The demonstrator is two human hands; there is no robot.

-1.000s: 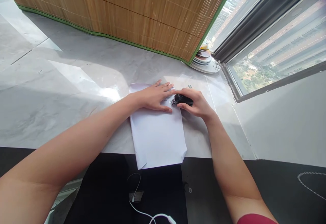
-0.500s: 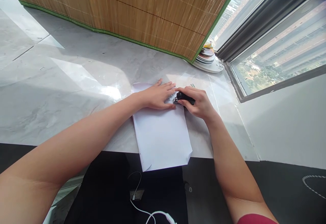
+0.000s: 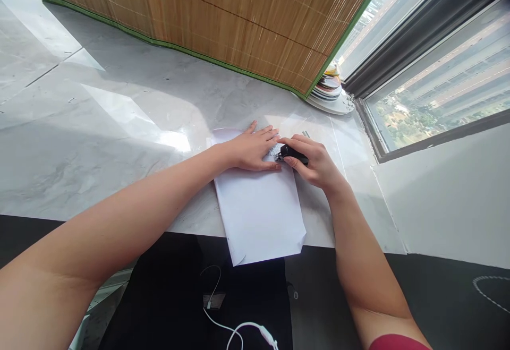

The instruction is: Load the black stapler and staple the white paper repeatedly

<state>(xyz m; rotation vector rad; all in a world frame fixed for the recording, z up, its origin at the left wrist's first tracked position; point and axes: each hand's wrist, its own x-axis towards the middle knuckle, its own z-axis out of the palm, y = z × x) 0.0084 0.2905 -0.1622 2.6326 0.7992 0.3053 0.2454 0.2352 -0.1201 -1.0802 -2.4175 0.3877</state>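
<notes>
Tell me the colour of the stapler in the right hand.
The stapler is black; head view.

Bamboo blind (image 3: pixel 239 20), stacked plates (image 3: pixel 330 94) by the window (image 3: pixel 438 79), white cable (image 3: pixel 239 330) below the counter (image 3: pixel 99 143).

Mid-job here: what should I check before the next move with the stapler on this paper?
1. Left hand flat on the paper, pinning it: ok.
2. Right hand gripping the stapler: ok.
3. Stapler mouth at the paper's right edge: ok.
4. Left fingertips clear of the stapler mouth: not ok, right beside it.
5. Paper fully on the marble ledge: not ok, near end overhangs.
6. Staples loaded: cannot tell.
</notes>
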